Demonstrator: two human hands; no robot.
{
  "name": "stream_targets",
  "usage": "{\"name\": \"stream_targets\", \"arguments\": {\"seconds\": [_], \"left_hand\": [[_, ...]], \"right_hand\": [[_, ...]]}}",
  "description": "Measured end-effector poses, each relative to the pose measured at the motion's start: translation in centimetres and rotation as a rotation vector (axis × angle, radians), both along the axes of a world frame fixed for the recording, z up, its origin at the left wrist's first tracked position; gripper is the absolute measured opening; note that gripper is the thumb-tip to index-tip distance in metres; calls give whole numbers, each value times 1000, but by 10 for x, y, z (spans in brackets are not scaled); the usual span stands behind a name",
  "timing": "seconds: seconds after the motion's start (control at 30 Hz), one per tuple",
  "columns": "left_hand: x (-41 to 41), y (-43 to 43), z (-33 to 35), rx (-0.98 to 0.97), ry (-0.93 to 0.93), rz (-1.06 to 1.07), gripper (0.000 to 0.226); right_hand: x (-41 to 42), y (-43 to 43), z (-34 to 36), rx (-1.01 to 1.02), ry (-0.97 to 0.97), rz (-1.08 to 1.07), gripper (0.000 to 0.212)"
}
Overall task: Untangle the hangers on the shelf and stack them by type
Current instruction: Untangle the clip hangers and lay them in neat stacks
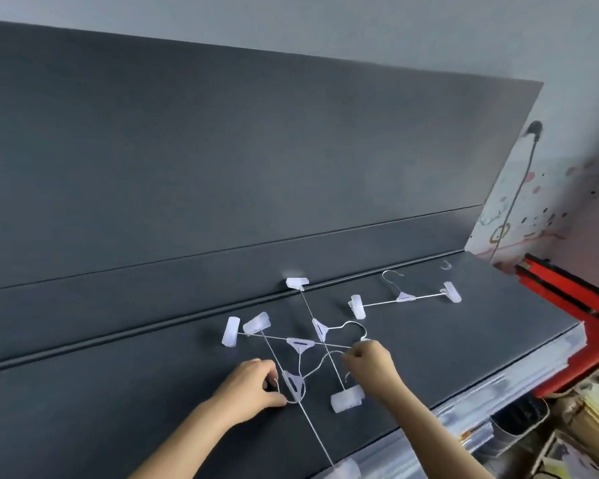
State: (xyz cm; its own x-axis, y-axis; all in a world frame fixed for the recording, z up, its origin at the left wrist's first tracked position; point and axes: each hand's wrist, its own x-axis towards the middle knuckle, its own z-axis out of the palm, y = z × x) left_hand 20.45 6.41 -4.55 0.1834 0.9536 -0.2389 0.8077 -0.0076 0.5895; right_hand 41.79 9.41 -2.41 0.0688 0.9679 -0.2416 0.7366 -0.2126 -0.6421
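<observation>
Three white clip hangers with thin wire bars lie crossed in a tangle (306, 347) on the dark grey shelf (446, 347). My left hand (253, 388) pinches the wire hook beside the nearest hanger's white centre piece (294, 383). My right hand (369, 363) pinches a wire where two bars cross, just below another hanger's curved hook (351, 326). One more clip hanger (405, 298) lies apart and flat at the back right of the shelf. The long bar of the nearest hanger runs toward the shelf's front edge, ending in a clip (343, 470).
A dark back panel (222, 150) rises behind the shelf. A red frame (567, 299) stands at the right end. Below the front edge sit clear plastic bins (481, 420) and stacked paper goods (595, 413). A cable (516, 195) hangs down the patterned wall on the right.
</observation>
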Motion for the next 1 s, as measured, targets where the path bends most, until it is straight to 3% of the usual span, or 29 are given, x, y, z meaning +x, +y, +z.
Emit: {"name": "stream_targets", "arguments": {"seconds": [0.1, 0.2, 0.33, 0.57, 0.7, 0.77, 0.87, 1.0], "left_hand": [[4, -2, 11, -81, -165, 95, 22], [14, -8, 27, -168, -461, 245, 13], [32, -13, 44, -199, -710, 446, 10], [44, -10, 51, -176, -550, 547, 5], [45, -12, 42, -186, -313, 485, 6], [43, -10, 42, -53, -256, 515, 7], [44, -4, 56, 205, -343, 550, 15], [55, 3, 76, 373, -440, 493, 19]], "right_hand": [[12, 13, 36, 44, 298, 106, 38], [26, 24, 67, 86, 509, 134, 30], [49, 43, 83, 150, 597, 71, 26], [52, 46, 69, 347, 343, 181, 24], [41, 42, 66, 454, 288, 215, 27], [37, 44, 71, 460, 323, 223, 32], [26, 43, 78, 441, 356, 280, 30], [6, 35, 75, 350, 391, 369, 23]]}}
